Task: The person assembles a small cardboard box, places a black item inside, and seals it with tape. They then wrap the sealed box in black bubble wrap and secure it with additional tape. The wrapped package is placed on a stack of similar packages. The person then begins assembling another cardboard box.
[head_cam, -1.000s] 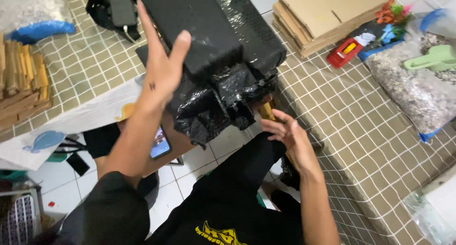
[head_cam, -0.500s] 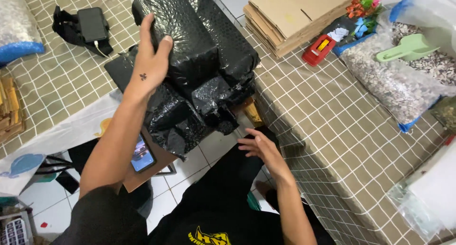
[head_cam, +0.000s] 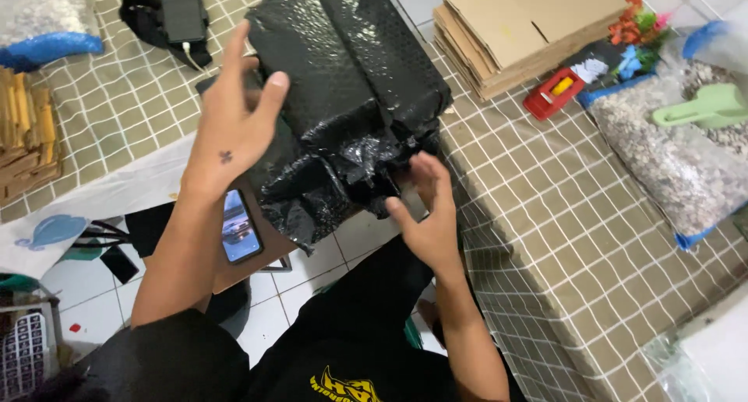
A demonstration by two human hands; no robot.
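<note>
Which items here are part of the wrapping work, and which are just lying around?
In hand:
black bubble-wrapped parcel
left hand, open by the parcel's side
right hand, at the wrap's loose end

Lying about:
flat cardboard stack
red tape dispenser
green scoop
bag of gravel
phone

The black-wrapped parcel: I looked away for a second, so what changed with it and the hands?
The left hand lifted off the top of the black bubble-wrapped parcel and now hovers open beside it. The right hand moved up from below to press the loose wrap at the near end. The parcel, the cardboard stack and the red tape dispenser stayed put.
</note>
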